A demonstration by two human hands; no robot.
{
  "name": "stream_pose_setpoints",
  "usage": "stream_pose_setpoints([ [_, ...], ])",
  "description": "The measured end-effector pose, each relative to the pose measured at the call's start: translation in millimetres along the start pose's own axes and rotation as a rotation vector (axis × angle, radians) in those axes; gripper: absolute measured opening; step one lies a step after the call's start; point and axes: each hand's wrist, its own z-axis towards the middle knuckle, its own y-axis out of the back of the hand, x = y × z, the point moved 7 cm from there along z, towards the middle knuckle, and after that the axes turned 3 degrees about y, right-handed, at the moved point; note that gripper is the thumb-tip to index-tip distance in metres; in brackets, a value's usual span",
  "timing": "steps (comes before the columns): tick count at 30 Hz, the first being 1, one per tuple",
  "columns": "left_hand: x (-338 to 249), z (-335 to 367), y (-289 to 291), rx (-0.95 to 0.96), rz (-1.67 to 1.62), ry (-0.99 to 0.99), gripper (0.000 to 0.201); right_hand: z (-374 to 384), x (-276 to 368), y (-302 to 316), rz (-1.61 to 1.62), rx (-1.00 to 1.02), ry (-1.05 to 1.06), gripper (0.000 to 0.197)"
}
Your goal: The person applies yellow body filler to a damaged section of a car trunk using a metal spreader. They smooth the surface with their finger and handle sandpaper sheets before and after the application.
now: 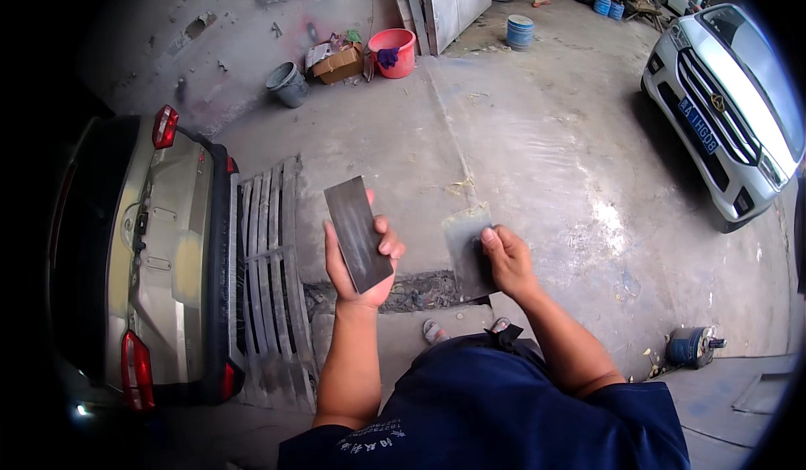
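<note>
My left hand [342, 283] is closed round a dark grey, flat rectangular plate [357, 233], held tilted up with its broad face toward me. The thumb runs along its left edge and fingertips curl over its right edge. In my right hand [510, 262] is a thin grey putty spreader [464, 236], pinched at its right side between thumb and fingers. Yellowish residue lines its far edge, and its lower part looks darker. The two flat pieces are apart, both above the floor. What the fingers do behind them is hidden.
A beige car's rear [168, 260] with pale yellow patches stands at left, beside a slatted floor grate [273, 256]. A white car [714, 117] is at right. A grey bucket [288, 86], cardboard box [338, 64], red tub [401, 54] and blue pails [520, 33] stand farther off.
</note>
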Motion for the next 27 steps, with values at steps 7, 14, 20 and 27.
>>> stream_pose_setpoints([
  [7,32.8,-8.3,-20.8,0.089,0.203,0.035,0.073,22.1,45.8,16.4,0.372,-0.039,0.085,0.021],
  [14,56.8,-12.8,-44.7,0.031,0.301,-0.024,0.071,24.4,52.7,-11.1,0.339,-0.146,0.126,0.030],
  [20,60.3,-15.8,-24.4,0.050,0.378,0.065,0.071,37.7,67.5,-8.9,0.683,-0.105,0.080,0.029],
  [27,36.7,-11.4,-27.1,0.144,0.564,0.035,0.079,47.6,48.5,24.0,0.707,-0.127,0.006,0.035],
])
